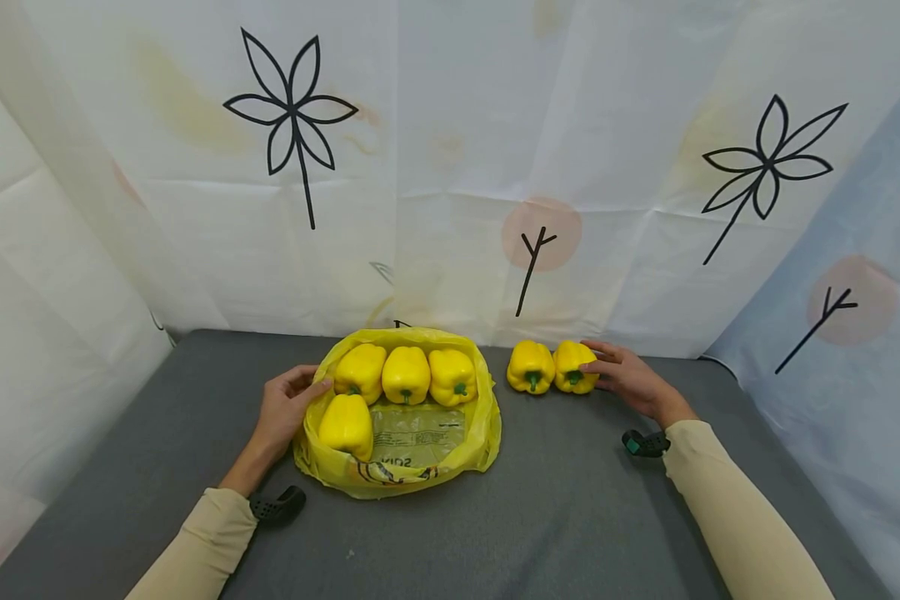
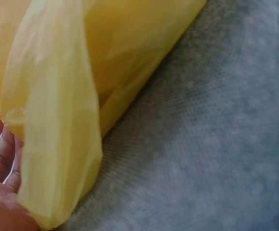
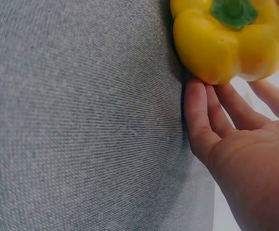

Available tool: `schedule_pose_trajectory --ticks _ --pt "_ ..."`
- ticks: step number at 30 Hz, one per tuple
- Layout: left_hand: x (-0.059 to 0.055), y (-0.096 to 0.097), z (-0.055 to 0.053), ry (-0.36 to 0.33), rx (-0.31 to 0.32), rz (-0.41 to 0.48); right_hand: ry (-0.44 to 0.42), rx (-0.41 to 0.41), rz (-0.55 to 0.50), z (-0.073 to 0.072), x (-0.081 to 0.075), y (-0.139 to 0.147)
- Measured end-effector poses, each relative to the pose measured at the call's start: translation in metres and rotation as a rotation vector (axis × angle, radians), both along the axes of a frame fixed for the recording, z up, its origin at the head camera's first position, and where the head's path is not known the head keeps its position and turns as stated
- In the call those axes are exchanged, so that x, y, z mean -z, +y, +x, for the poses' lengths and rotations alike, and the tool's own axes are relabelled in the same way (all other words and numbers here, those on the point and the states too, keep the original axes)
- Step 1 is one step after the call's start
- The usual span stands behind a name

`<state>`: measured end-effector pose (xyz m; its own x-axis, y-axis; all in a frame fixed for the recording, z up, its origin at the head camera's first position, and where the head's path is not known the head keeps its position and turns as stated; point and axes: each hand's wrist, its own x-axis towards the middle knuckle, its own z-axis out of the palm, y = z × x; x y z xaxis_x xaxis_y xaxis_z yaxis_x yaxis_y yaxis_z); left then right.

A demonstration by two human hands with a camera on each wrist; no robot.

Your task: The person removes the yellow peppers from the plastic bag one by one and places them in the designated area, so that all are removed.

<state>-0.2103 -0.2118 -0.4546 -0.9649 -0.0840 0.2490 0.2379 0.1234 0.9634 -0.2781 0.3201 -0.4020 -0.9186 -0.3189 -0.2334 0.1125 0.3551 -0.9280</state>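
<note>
A yellow plastic bag (image 1: 487, 433) lies on the grey table with its mouth spread wide. Inside are several yellow bell peppers (image 1: 406, 375), most along the back and one at the front left. My left hand (image 1: 283, 412) holds the bag's left rim, thumb over the edge; bag film (image 2: 62, 120) hides part of its fingers in the left wrist view. Right of the bag, two more yellow bell peppers stand side by side. My right hand (image 1: 633, 383) grips the outer bell pepper (image 3: 211, 48), its fingers against the side. The inner bell pepper (image 1: 530, 367) touches its neighbour.
A white cloth wall (image 1: 450, 167) with line-drawn flowers rises behind the table (image 1: 555, 508). Pale cloth also hangs at both sides. Each wrist wears a dark strap, such as the right strap (image 1: 645, 443).
</note>
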Motion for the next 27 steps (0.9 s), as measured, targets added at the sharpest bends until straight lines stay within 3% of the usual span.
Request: schedule_pose_trajectory --ticks 12,27 --pt "-0.0003 0.0003 -0.0004 0.007 0.006 -0.002 0.002 0.017 -0.006 0.0024 -0.0007 -0.0006" --pt "0.0005 0.0004 0.0005 0.014 0.002 -0.003 0.073 0.056 -0.026 0.0081 0.0032 0.0026"
